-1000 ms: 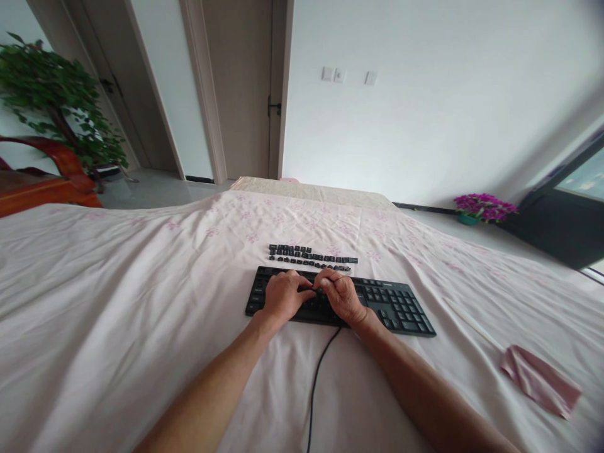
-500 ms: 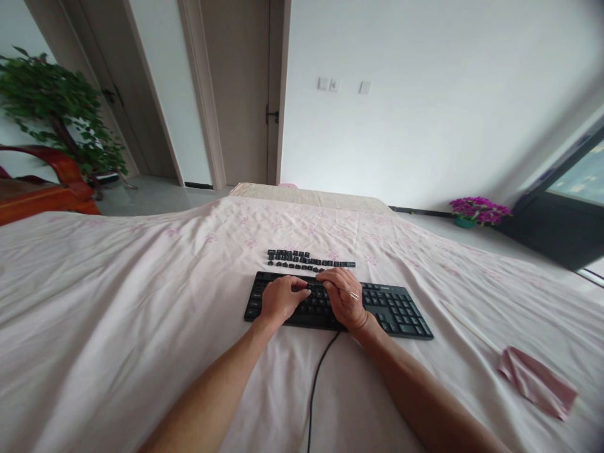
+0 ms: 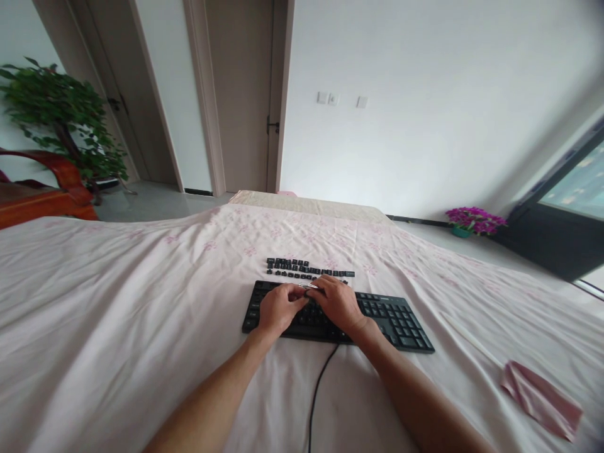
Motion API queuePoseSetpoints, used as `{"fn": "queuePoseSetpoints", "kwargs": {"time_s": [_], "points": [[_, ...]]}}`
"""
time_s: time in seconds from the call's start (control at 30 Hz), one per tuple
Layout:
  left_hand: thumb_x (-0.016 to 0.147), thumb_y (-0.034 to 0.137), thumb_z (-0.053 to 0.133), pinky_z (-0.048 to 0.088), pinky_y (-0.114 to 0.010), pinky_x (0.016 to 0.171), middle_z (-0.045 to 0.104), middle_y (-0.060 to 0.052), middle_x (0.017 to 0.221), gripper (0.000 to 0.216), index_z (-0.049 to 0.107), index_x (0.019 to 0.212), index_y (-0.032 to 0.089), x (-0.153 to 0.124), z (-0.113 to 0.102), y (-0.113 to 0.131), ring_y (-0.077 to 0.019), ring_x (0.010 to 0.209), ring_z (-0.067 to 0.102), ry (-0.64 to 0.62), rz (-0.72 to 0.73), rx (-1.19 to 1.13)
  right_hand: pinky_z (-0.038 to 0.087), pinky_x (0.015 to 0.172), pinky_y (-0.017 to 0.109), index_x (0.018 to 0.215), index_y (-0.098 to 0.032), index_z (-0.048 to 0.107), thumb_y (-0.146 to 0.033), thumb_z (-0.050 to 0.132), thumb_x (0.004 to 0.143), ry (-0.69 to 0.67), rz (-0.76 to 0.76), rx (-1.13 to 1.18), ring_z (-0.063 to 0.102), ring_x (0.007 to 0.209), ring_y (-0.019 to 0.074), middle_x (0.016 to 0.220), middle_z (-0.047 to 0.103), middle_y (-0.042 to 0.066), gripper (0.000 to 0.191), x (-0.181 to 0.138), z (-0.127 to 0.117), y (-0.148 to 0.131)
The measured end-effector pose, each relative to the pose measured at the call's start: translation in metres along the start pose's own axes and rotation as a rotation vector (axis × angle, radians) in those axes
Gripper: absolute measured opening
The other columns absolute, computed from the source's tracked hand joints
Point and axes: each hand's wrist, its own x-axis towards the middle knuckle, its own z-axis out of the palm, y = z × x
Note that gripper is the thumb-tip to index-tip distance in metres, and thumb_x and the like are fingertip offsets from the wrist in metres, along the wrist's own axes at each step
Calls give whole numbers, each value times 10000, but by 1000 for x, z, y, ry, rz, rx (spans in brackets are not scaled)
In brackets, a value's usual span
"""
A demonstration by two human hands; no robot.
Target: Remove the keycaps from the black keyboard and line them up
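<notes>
Prongs of thin silver metal (image 3: 311,286), by the right hand's (image 3: 338,302) knuckles a moment ago, now show at its pinched fingertips above the long black plastic keyboard (image 3: 401,321), seemingly bringing the tool to bear there. Whether the curled left hand (image 3: 279,308) grips anything, I can't tell. Loose black plastic keycaps (image 3: 302,268) lie beyond the keyboard.

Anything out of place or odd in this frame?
Yes: black keycaps lie loose in rows on the pale pink cloth, just beyond the keyboard. That looks odd because keycaps normally sit on a keyboard.
</notes>
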Motion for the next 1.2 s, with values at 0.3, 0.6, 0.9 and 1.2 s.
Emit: {"fn": "queuePoseSetpoints", "kwargs": {"time_s": [0.3, 0.6, 0.9, 1.2], "points": [[780, 221, 583, 413, -216, 697, 712, 51, 868, 170, 684, 905, 278, -2, 3, 0, -118, 792, 631, 26, 22, 39, 375, 677, 242, 917, -278, 719, -403, 544, 850, -132, 347, -166, 621, 844, 183, 868, 711, 16, 226, 73, 2, 53], [774, 229, 584, 416, -219, 705, 714, 55, 876, 163, 684, 894, 276, -2, 3, 0, -116, 800, 637, 48, 18, 43, 387, 686, 248, 947, -281, 729, -367, 562, 816, -226, 370, -209, 622, 902, 203, 928, 711, 38, 229, 99, 27, 72], [781, 234, 578, 420, -219, 709, 717, 46, 889, 160, 682, 897, 269, -2, 1, 2, -120, 807, 637, 36, 16, 40, 409, 696, 265, 930, -267, 735, -377, 572, 809, -237, 373, -170, 634, 879, 218, 912, 712, 55, 231, 102, 33, 72], [797, 238, 567, 412, -221, 696, 711, 48, 868, 161, 684, 900, 278, -2, 3, 1, -119, 792, 629, 30, 21, 76, 418, 768, 231, 943, -213, 698, -434, 218, 976, -100, 223, 86, 621, 867, 148, 936, 703, 39, 529, 82, -7, 49]]}}
